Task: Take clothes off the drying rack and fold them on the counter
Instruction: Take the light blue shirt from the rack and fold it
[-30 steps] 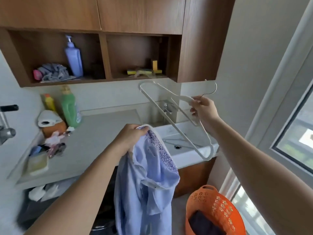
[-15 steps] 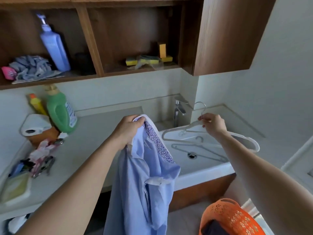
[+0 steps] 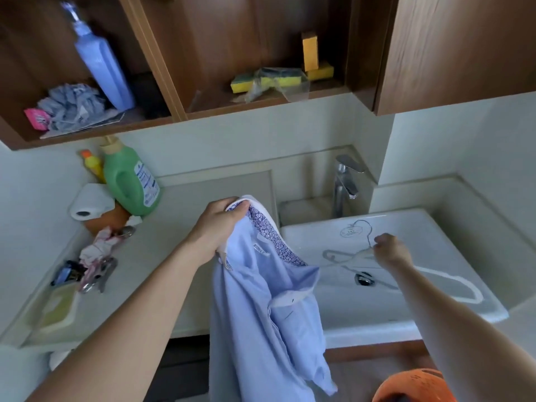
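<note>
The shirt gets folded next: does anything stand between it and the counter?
Nothing visible. The shirt hangs from the left hand right at the counter; the green bottle, paper roll and small clutter sit off to the left.

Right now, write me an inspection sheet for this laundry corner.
Surface: grey counter; the shirt is not yet laid on it.
Job's things: blue shirt is off its hanger and hangs in front of the counter's edge; white hanger is over the sink.
Clutter: green bottle, paper roll and keys at the counter's left.
Hands: left hand grips the shirt's collar; right hand pinches the hanger near its hook.
Cables: nothing seen.
Surroundings: faucet; shelf with blue bottle and sponges; orange basket below.
</note>
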